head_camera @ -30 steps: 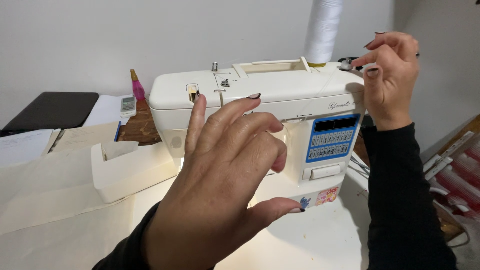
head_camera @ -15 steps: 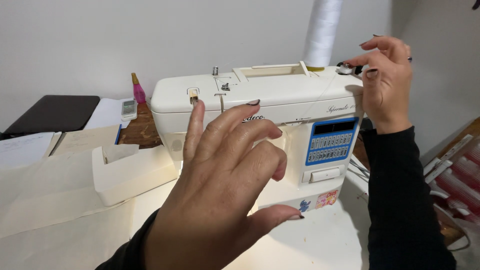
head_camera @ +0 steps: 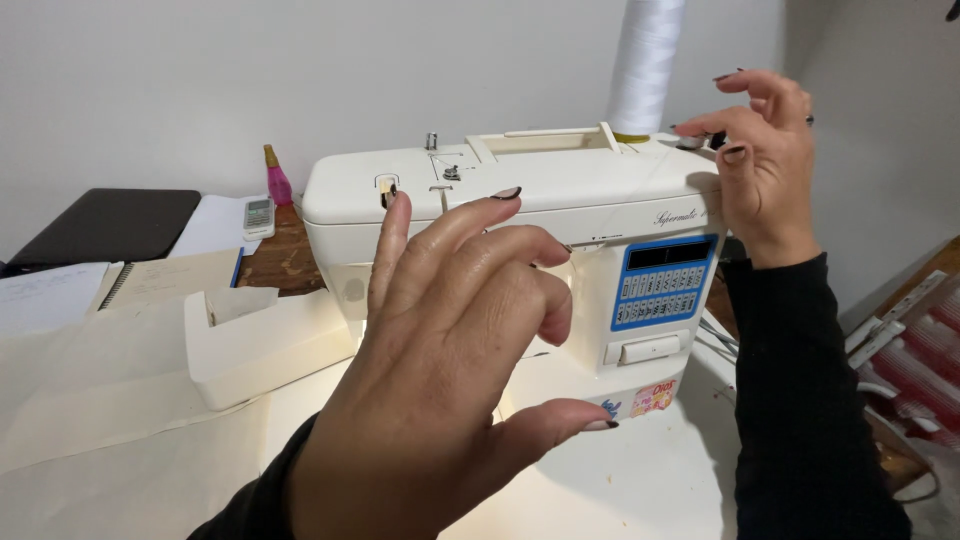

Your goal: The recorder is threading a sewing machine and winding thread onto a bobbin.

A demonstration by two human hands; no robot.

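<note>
A cream sewing machine (head_camera: 560, 200) stands on a pale cloth-covered table (head_camera: 120, 440), and everything else sits around it. The left hand (head_camera: 450, 370) is raised in front of the machine's body, fingers spread wide and slightly curled, holding nothing; it hides the needle area. The right hand (head_camera: 765, 165) hovers at the machine's top right corner, thumb and forefinger narrowed around a small dark part there, though whether they truly grip it I cannot tell. A tall white thread cone (head_camera: 645, 65) rises just behind that corner. Left of the machine lie its detached cream tray (head_camera: 265, 345), a pink bottle (head_camera: 277, 180) and a dark laptop (head_camera: 110, 225).
</note>
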